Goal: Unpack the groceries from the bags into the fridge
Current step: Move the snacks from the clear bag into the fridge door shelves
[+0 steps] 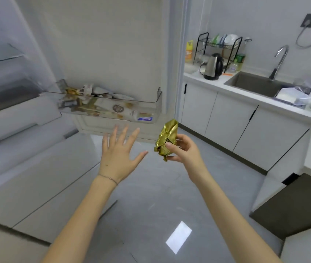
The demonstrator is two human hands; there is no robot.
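While my left hand [117, 154] hangs with fingers spread, holding nothing, my right hand [181, 149] pinches a crumpled gold foil packet [167, 139] just right of it. Beyond, the open fridge door's clear bin [150, 109] holds packaged snacks [101, 105].

No legible text or labels

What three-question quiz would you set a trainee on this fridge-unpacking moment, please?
1. True or false: the left hand holds nothing.
2. Which of the hands grips the crumpled gold packet? A: left hand. B: right hand.
3. Fill in: the kettle stands just left of the ____.

Key: 1 true. 2 B. 3 sink.
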